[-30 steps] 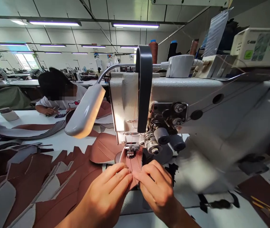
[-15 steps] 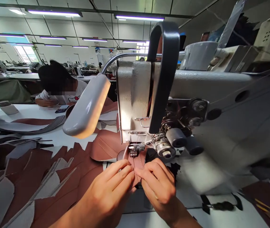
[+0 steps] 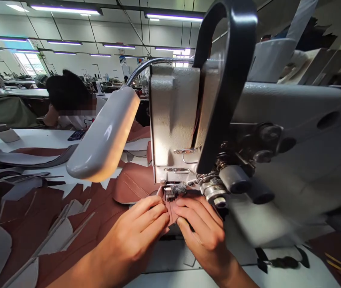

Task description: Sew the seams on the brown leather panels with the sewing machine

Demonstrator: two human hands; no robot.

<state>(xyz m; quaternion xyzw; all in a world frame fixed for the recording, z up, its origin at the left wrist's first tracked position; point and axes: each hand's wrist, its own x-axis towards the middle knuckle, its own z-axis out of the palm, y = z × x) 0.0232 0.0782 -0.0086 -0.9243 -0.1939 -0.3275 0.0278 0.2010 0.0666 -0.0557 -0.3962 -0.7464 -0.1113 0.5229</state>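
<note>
A brown leather piece [image 3: 172,211] lies under the presser foot [image 3: 170,193] of a sewing machine [image 3: 173,108], its near end between my hands. My left hand [image 3: 140,226] grips its left edge, fingers bent and close together. On the right edge, my right hand [image 3: 202,224] rests its fingers on top with the thumb beneath. A larger stitched part in brown leather [image 3: 134,182] spreads out left of the foot. The needle tip cannot be made out.
A grey lamp [image 3: 104,136] on a bendable neck hangs left of the machine head. Overlapping brown leather panels [image 3: 77,236] cover the left of the table. Metal tension knobs [image 3: 215,192] jut out above my right hand. A co-worker [image 3: 71,96] sits bent over across the table.
My right hand's fingers have stretched forward over the leather and its thumb has dropped to the near edge. The leather sits slightly farther under the foot. My view has moved closer to the machine.
</note>
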